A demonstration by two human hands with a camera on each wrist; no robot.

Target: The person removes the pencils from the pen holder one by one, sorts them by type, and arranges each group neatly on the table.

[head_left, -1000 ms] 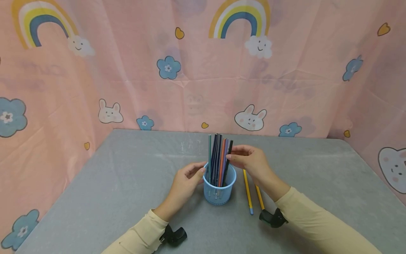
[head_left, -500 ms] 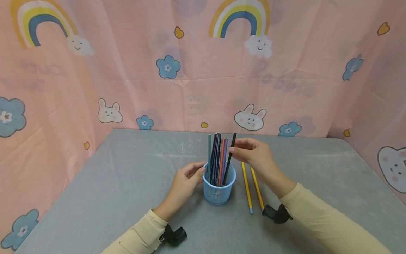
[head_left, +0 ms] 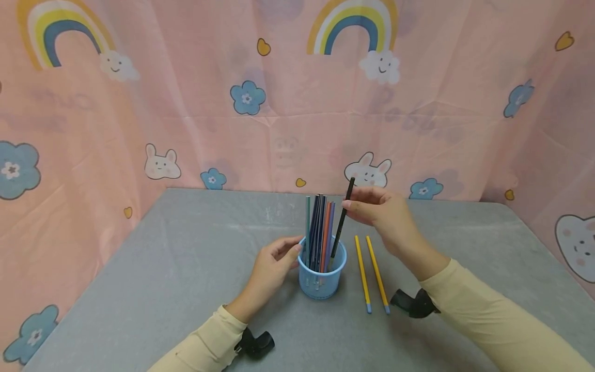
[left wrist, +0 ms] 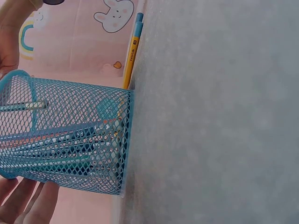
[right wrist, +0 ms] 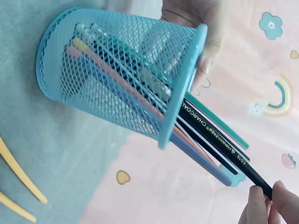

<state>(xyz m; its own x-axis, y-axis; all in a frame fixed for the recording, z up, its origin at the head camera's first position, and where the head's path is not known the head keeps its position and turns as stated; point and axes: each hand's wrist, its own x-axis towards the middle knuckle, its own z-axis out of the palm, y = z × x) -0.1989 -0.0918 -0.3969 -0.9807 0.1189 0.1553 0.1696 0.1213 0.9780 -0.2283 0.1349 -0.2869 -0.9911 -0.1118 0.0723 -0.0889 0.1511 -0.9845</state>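
Observation:
A light-blue mesh pencil cup (head_left: pixel 319 285) stands upright on the grey table, holding several pencils in green, dark blue, orange and purple (head_left: pixel 330 222). My left hand (head_left: pixel 271 266) holds the cup's left side near the rim, thumb in front. Between the thumb and fingertips of my right hand (head_left: pixel 390 219) is a black charcoal pencil (head_left: pixel 343 222), pinched near its upper end. It tilts to the right, and its lower end is still inside the cup. In the right wrist view, lettering reading CHARCOAL shows on the pencil (right wrist: pixel 212 133).
Two yellow pencils (head_left: pixel 362 274) with blue ends lie side by side on the table (head_left: pixel 209 268), right of the cup. A pink patterned cloth (head_left: pixel 288 124) hangs behind the table and along both sides. Black wrist cameras (head_left: pixel 256 345) are strapped to both wrists.
My right hand has moved up and to the right, drawing the black charcoal pencil partway up out of the cup. The left hand and cup have stayed in place.

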